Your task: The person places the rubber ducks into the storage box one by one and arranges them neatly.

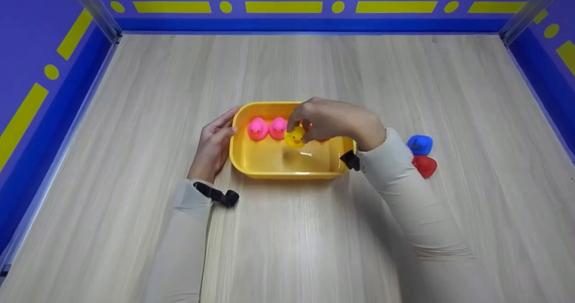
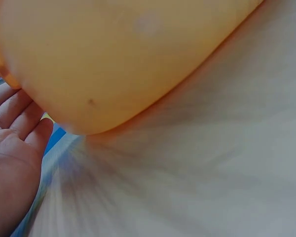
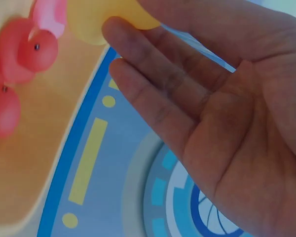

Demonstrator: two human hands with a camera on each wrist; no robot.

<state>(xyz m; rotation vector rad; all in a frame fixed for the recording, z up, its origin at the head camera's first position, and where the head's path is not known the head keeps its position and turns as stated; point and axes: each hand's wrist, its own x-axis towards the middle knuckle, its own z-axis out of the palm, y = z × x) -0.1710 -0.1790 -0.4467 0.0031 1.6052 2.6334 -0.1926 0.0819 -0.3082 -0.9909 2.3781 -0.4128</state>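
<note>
A yellow tub [image 1: 310, 175] stands on the table. My left hand [image 1: 215, 146] holds its left end, thumb at the rim and fingers along the outer wall; the left wrist view shows the palm [image 2: 12, 153] beside the tub wall [image 2: 113, 59]. Over the tub, my right hand [image 1: 330, 120] pinches a yellow rubber duck [image 1: 295, 137] between thumb and fingertips. Two pink ducks [image 1: 257, 129] sit side by side along the tub's far wall. Red ducks [image 3: 42, 49] are in the tub too, mostly hidden behind the right hand in the head view.
Right of the tub, near the right forearm, lie a blue duck [image 1: 420, 145] and a red duck [image 1: 424, 165], partly covered by the sleeve [image 1: 395, 168]. Blue walls with yellow markings [image 1: 283, 7] border the wooden table [image 1: 287, 69] at the back and sides.
</note>
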